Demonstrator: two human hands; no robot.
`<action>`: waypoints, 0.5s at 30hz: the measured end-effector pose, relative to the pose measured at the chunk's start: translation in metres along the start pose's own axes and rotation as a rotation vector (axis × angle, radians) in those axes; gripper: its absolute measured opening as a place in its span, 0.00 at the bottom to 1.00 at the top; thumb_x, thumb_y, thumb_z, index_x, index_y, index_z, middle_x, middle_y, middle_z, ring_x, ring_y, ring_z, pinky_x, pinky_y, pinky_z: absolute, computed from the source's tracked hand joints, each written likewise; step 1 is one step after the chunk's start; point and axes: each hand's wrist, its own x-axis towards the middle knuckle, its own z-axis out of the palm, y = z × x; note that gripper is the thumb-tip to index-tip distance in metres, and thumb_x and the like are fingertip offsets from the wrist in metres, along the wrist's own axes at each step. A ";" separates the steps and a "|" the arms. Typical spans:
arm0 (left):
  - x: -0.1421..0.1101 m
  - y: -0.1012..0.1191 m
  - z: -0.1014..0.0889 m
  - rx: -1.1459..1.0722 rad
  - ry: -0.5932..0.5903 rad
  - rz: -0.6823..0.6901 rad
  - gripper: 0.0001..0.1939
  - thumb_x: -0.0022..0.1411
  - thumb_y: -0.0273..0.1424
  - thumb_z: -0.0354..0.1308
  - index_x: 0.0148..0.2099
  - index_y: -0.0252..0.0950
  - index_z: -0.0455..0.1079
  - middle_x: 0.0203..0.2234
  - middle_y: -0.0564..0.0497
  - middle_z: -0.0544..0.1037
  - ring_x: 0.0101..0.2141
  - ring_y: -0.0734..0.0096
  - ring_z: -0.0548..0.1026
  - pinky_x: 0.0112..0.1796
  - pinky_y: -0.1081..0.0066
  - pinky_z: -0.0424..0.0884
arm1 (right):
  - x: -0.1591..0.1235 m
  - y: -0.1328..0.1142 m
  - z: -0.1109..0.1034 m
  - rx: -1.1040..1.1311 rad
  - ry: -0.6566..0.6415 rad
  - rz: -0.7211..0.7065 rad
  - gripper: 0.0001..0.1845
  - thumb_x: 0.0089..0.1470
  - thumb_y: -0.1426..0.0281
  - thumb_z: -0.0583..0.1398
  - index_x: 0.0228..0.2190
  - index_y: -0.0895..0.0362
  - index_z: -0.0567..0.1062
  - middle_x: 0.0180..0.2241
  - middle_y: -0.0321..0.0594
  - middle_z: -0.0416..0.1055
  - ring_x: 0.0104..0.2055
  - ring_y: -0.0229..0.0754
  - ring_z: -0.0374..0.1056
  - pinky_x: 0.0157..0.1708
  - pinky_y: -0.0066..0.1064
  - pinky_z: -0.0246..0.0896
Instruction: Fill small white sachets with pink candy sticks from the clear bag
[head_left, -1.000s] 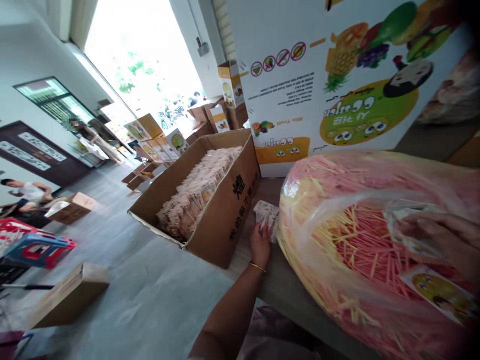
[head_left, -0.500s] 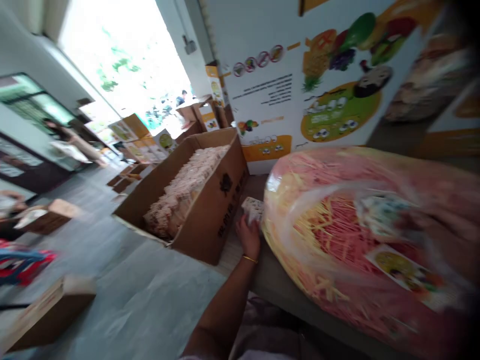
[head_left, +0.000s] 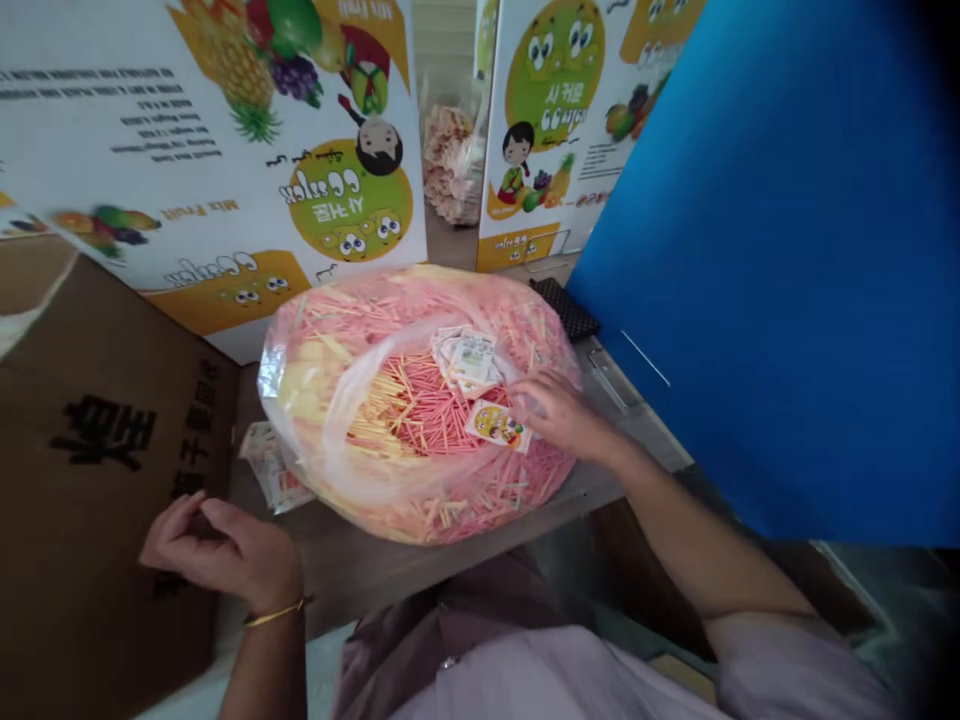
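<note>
Your right hand [head_left: 559,412] lies half-open, fingertips at the printed sachet [head_left: 497,425] without clear grip, on the clear bag of pink-and-yellow sticks [head_left: 450,500] mid-table; your left hand [head_left: 217,550], loosely curled and empty, sits beside the brown carton [head_left: 97,480] at left.

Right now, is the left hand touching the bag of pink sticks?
Apart: the head view shows the left hand by the cardboard box, tabletop between it and the bag.
</note>
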 end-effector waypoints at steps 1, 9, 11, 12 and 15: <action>0.001 0.015 0.000 0.000 0.099 0.086 0.12 0.68 0.38 0.52 0.49 0.39 0.65 0.50 0.41 0.70 0.56 0.51 0.70 0.59 0.48 0.64 | -0.004 0.000 0.006 -0.101 -0.012 -0.025 0.18 0.61 0.57 0.63 0.46 0.57 0.78 0.54 0.53 0.76 0.59 0.59 0.68 0.60 0.53 0.60; -0.059 0.114 0.013 -0.164 -0.558 0.752 0.28 0.62 0.27 0.66 0.63 0.36 0.66 0.56 0.38 0.75 0.64 0.48 0.68 0.60 0.49 0.69 | -0.004 -0.031 0.005 -0.028 -0.063 0.126 0.08 0.62 0.65 0.60 0.34 0.57 0.73 0.40 0.47 0.76 0.47 0.51 0.70 0.50 0.44 0.63; -0.077 0.127 0.022 -0.124 -0.741 0.856 0.34 0.64 0.29 0.65 0.69 0.34 0.59 0.66 0.33 0.67 0.72 0.44 0.53 0.66 0.44 0.60 | -0.001 -0.046 0.002 0.219 -0.141 0.204 0.13 0.63 0.60 0.58 0.31 0.55 0.71 0.32 0.39 0.72 0.37 0.44 0.68 0.40 0.37 0.63; -0.081 0.130 0.027 -0.115 -0.787 0.870 0.35 0.66 0.29 0.64 0.71 0.33 0.57 0.68 0.33 0.65 0.73 0.46 0.51 0.67 0.43 0.57 | 0.000 -0.053 0.003 0.350 -0.193 0.229 0.15 0.64 0.58 0.57 0.31 0.55 0.70 0.29 0.36 0.70 0.34 0.42 0.67 0.37 0.34 0.62; -0.081 0.132 0.042 -0.197 -0.913 0.704 0.27 0.71 0.27 0.56 0.70 0.36 0.61 0.62 0.41 0.75 0.66 0.55 0.68 0.66 0.51 0.62 | 0.006 -0.064 0.010 0.627 -0.297 0.224 0.19 0.64 0.53 0.56 0.31 0.55 0.70 0.29 0.34 0.69 0.34 0.40 0.66 0.37 0.32 0.63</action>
